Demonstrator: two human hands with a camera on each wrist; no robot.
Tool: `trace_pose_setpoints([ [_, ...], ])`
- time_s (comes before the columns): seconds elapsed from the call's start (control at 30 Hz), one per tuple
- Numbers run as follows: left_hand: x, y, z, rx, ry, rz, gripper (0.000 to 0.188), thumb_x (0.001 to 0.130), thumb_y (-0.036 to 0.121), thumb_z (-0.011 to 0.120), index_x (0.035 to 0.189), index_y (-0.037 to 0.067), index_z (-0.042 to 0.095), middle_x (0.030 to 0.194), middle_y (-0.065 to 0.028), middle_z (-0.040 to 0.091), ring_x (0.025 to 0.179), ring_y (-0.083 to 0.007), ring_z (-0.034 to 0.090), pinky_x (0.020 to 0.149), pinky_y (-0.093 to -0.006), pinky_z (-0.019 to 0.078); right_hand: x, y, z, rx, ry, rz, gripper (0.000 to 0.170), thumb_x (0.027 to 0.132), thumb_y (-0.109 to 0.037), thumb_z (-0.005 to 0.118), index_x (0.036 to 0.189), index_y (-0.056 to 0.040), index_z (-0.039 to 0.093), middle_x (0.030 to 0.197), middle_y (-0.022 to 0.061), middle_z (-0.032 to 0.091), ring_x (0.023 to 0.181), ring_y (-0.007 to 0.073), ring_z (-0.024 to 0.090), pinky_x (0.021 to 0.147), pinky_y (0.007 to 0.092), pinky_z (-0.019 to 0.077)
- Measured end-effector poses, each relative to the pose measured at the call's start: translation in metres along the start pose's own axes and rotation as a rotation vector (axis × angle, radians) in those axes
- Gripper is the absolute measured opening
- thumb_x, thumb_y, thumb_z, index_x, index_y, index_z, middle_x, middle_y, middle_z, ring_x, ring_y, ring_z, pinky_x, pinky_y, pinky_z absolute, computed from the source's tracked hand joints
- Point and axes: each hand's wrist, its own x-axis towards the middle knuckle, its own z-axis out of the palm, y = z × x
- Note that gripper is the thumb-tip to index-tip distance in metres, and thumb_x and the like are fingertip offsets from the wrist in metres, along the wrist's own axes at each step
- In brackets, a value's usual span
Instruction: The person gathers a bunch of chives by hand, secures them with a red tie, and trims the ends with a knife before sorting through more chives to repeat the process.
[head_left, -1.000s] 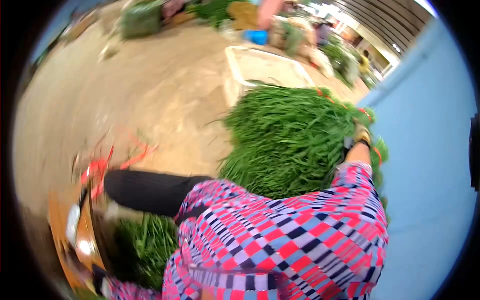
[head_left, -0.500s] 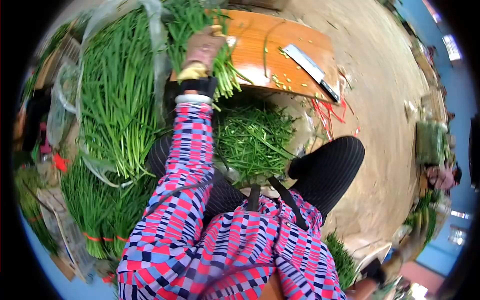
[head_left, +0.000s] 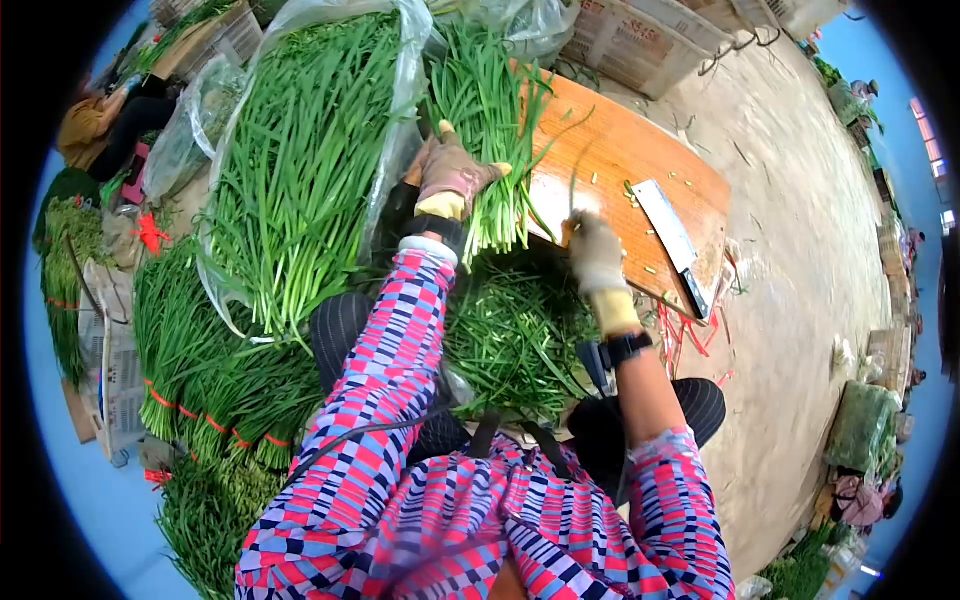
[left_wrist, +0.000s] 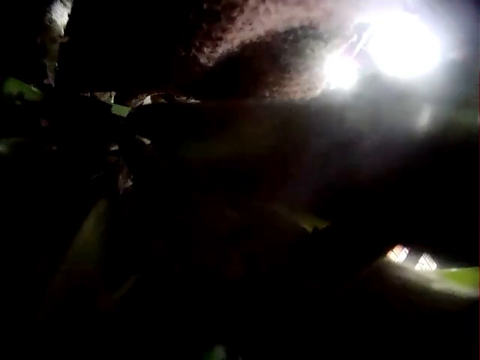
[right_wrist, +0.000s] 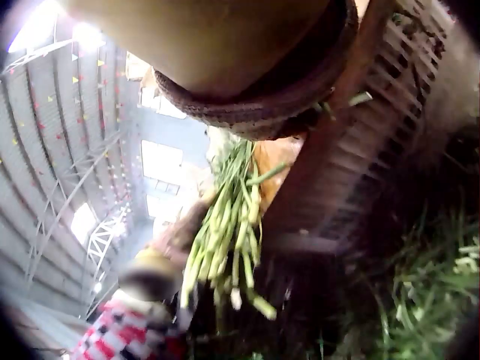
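In the head view, my gloved left hand [head_left: 455, 172] lies along the left side of a loose bunch of garlic chives [head_left: 490, 120], thumb and forefinger spread out straight. The bunch lies at the left of an orange wooden board [head_left: 650, 150], its pale stem ends overhanging the near edge, as the right wrist view also shows. My gloved right hand [head_left: 597, 252], blurred, is at the board's near edge, with its fingertips hidden. A cleaver [head_left: 665, 225] rests on the board to the right, near a single thin stem and small cut bits. The left wrist view is mostly dark.
A plastic bag [head_left: 405, 60] of loose chives [head_left: 310, 150] stands at left, with orange-banded chive bundles [head_left: 215, 370] below it. Cut trimmings [head_left: 515, 340] are heaped between my legs. Red ties [head_left: 690, 335] hang under the board's right corner; white crates [head_left: 640, 45] stand behind.
My head has turned back from a big pile of banded chives to the board. The right hand has come from that side to the board's edge. The left hand's thumb and forefinger have spread.
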Motion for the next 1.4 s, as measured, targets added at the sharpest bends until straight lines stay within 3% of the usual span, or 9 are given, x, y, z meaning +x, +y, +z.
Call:
trace_pose_setpoints([
  [0.23,0.013,0.004,0.024,-0.356,-0.196,0.087,0.112,0.068,0.034,0.082,0.147,-0.002,0.012,0.147,-0.0235,0.029,0.135,-0.0325,0.035,0.11,-0.0336,0.0324,-0.122,-0.027,-0.075,-0.171,-0.359,-0.035,0.031,0.084,-0.021,0.064,0.113,-0.0108,0.062,0.098,0.0181,0.067,0.093,0.0342,0.065,0.083,0.0418,0.0514],
  [0.53,0.033,0.004,0.015,-0.813,-0.152,-0.22,0.075,0.077,0.058,0.067,0.115,-0.005,0.059,0.105,-0.0215,0.066,0.096,-0.0342,0.064,0.077,-0.0393,0.0499,0.105,-0.057,-0.03,0.306,-0.404,0.405,0.07,0.079,-0.056,0.062,0.117,0.0034,0.059,0.112,0.0235,0.063,0.104,0.0365,0.061,0.087,0.0399,0.0464],
  [0.7,0.05,-0.006,0.018,-0.444,-0.201,0.556,0.045,0.095,0.031,0.055,0.136,0.015,0.047,0.133,-0.0116,0.052,0.115,-0.0225,0.054,0.094,-0.0354,0.0453,0.109,-0.092,-0.013,0.889,-0.579,0.351,0.04,0.081,-0.028,0.071,0.106,0.0027,0.062,0.096,0.0109,0.068,0.077,0.0209,0.065,0.071,0.0332,0.0521],
  [0.8,0.043,0.02,0.01,-1.324,-0.733,0.136,0.04,0.099,0.03,0.044,0.13,0.007,0.053,0.132,-0.0114,0.053,0.112,-0.0197,0.057,0.092,-0.0326,0.0502,0.096,-0.083,-0.016,1.286,-0.565,0.274,0.027,0.083,-0.019,0.067,0.104,-0.0017,0.062,0.093,0.0102,0.068,0.078,0.0196,0.066,0.074,0.032,0.054],
  [0.83,0.046,0.01,0.006,-1.368,-0.843,0.505,0.039,0.1,0.027,0.042,0.129,0.004,0.052,0.128,-0.0105,0.056,0.109,-0.0191,0.058,0.095,-0.034,0.0495,0.094,-0.086,-0.028,1.296,-0.571,0.264,0.029,0.082,-0.017,0.067,0.106,-0.0028,0.06,0.091,0.0087,0.068,0.079,0.0192,0.065,0.075,0.0309,0.0536],
  [0.93,0.029,0.049,-0.043,-1.086,-0.578,0.545,0.036,0.094,0.023,0.055,0.122,0.0,0.057,0.113,-0.0108,0.063,0.097,-0.0181,0.064,0.087,-0.0326,0.0542,0.1,-0.091,-0.06,1.359,-0.444,-0.045,0.036,0.082,-0.012,0.066,0.114,-0.0039,0.054,0.099,0.0062,0.064,0.087,0.0179,0.063,0.08,0.0303,0.0527],
  [1.33,-0.006,0.094,-0.091,-0.97,-0.068,1.036,0.039,0.072,0.014,0.079,0.104,0.001,0.06,0.095,-0.0092,0.066,0.079,-0.0164,0.065,0.075,-0.0302,0.0541,0.103,-0.079,-0.117,0.754,-0.243,-0.485,0.044,0.077,-0.023,0.077,0.112,-0.0019,0.059,0.099,0.0064,0.065,0.09,0.0172,0.059,0.08,0.0321,0.0489],
  [1.37,0.018,0.077,-0.089,-0.831,-0.45,1.175,0.064,0.088,0.007,0.059,0.144,0.003,0.028,0.145,-0.0141,0.036,0.135,-0.0254,0.033,0.113,-0.0351,0.0273,0.102,-0.087,-0.117,0.216,0.035,-0.726,0.039,0.078,-0.03,0.076,0.101,-0.0004,0.064,0.095,0.0103,0.066,0.087,0.0206,0.06,0.079,0.0333,0.048],
  [1.4,0.017,0.083,-0.086,-0.799,-0.302,1.173,0.063,0.089,0.009,0.058,0.144,0.003,0.028,0.144,-0.0142,0.037,0.133,-0.0256,0.036,0.111,-0.0349,0.0301,0.104,-0.087,-0.111,0.303,0.041,-0.713,0.039,0.078,-0.03,0.076,0.101,0.0001,0.063,0.094,0.0111,0.066,0.086,0.0218,0.06,0.079,0.034,0.048],
])
